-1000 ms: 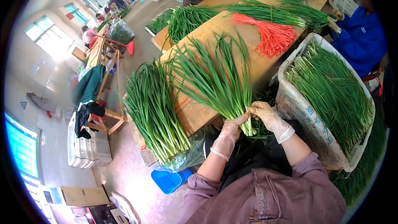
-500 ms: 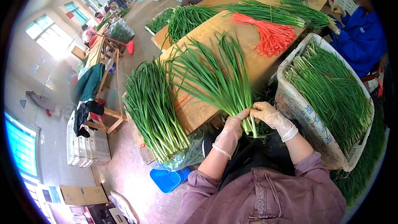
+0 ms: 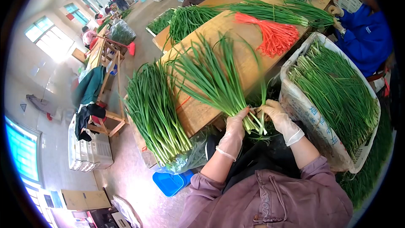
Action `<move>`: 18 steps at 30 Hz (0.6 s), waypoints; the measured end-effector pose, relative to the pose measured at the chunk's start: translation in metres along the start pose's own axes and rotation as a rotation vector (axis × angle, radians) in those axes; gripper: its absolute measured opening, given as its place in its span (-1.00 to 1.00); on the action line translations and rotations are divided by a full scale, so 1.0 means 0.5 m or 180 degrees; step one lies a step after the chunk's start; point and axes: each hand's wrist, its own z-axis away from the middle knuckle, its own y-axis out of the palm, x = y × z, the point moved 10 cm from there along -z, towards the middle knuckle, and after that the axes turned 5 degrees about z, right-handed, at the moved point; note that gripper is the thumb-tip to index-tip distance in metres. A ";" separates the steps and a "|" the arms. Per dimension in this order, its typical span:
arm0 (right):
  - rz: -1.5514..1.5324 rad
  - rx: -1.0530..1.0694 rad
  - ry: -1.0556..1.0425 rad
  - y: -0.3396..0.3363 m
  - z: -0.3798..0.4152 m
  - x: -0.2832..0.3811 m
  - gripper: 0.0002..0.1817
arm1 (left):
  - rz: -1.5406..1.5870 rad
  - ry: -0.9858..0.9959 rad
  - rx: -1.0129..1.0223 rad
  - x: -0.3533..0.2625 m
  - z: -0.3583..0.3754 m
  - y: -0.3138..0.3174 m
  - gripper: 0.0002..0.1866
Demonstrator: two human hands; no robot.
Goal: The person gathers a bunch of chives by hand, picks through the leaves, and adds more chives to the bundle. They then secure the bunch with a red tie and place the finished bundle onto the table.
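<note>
My left hand (image 3: 235, 127), in a clear thin glove, is closed around the pale stem ends of a bunch of garlic chives (image 3: 215, 76). The leaves fan out away from me over the wooden table (image 3: 202, 116). Close by on the right, my gloved right hand (image 3: 276, 116) pinches a thin strand of chives (image 3: 263, 97), held a little apart from the bunch. To the left lies a large pile of chives (image 3: 156, 114), its white ends toward me over the table's near edge.
Red ties (image 3: 272, 36) lie fanned on the table. A white crate (image 3: 331, 133) full of chives stands at my right. Someone in a blue sleeve (image 3: 365, 38) handles chives at the far right. A blue bin (image 3: 171, 182) sits on the floor.
My right hand has moved slightly right, drawing a thin strand away from the bunch. The left hand has shifted slightly left with the bunch. The blue-sleeved person's hands have moved.
</note>
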 end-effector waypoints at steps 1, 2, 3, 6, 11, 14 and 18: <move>-0.0155 -0.0116 -0.0109 -0.014 0.004 0.009 -0.73 | 0.0111 0.0042 0.0041 -0.004 -0.006 -0.003 -0.79; -0.0307 -0.0163 -0.0263 -0.027 0.004 0.023 -0.70 | 0.0107 0.0039 0.0043 -0.008 -0.004 -0.004 -0.79; -0.0188 -0.0100 -0.0374 -0.034 0.004 0.035 -0.68 | 0.0246 -0.0035 0.0084 -0.011 -0.001 -0.004 -0.78; 0.0030 -0.0580 -0.0651 -0.097 0.004 0.066 -0.61 | 0.0283 -0.0132 0.0310 -0.033 0.003 -0.018 -0.84; -0.0581 0.0007 -0.0456 -0.087 0.003 0.072 -0.65 | 0.0256 -0.0090 0.0415 -0.050 0.004 -0.034 -0.83; -0.0430 0.0979 0.0051 0.032 0.013 0.033 -0.64 | 0.0229 -0.0055 0.0616 -0.033 0.014 0.022 -0.81; -0.0306 0.1478 0.0228 0.121 0.022 -0.025 -0.61 | 0.0020 -0.0234 0.0420 0.000 -0.003 0.022 -0.84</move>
